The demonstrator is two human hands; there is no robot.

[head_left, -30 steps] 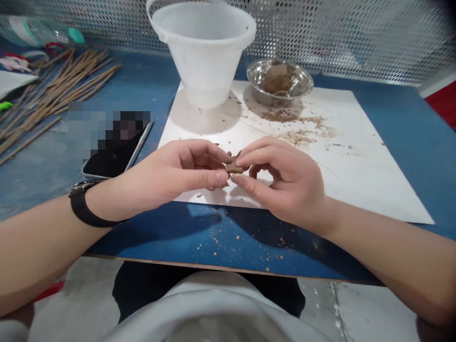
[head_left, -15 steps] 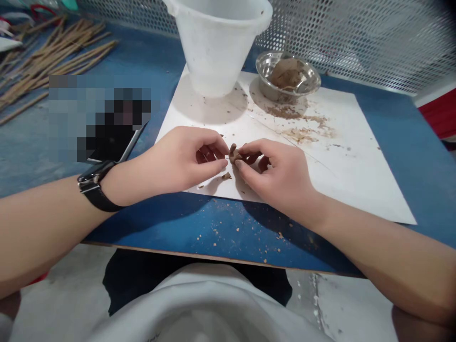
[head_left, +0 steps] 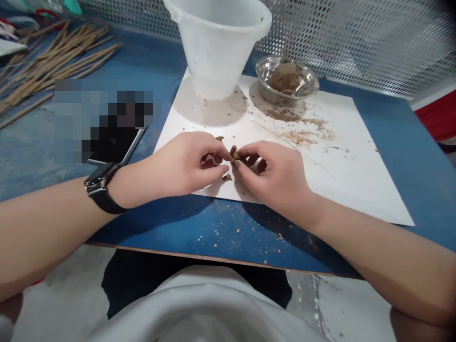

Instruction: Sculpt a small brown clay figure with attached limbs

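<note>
Small clay piece [head_left: 233,153] pinched above the near part of the sheet [head_left: 349,166].
Head view: the right hand [head_left: 281,171] closes thumb and fingers on the clay piece; the left hand [head_left: 181,164] curls loosely, index tip at the piece, though whether it grips cannot be told. The bucket [head_left: 217,52] and bowl [head_left: 267,92] stand at the sheet's far side. The piece looks light, soft and easily dented, likely fragile at its upturned stub, so a gentle fingertip hold on the thicker body should suit.

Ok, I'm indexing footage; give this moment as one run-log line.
right hand: pinching brown clay piece | left hand: at its edge | beneath: white sheet
</note>
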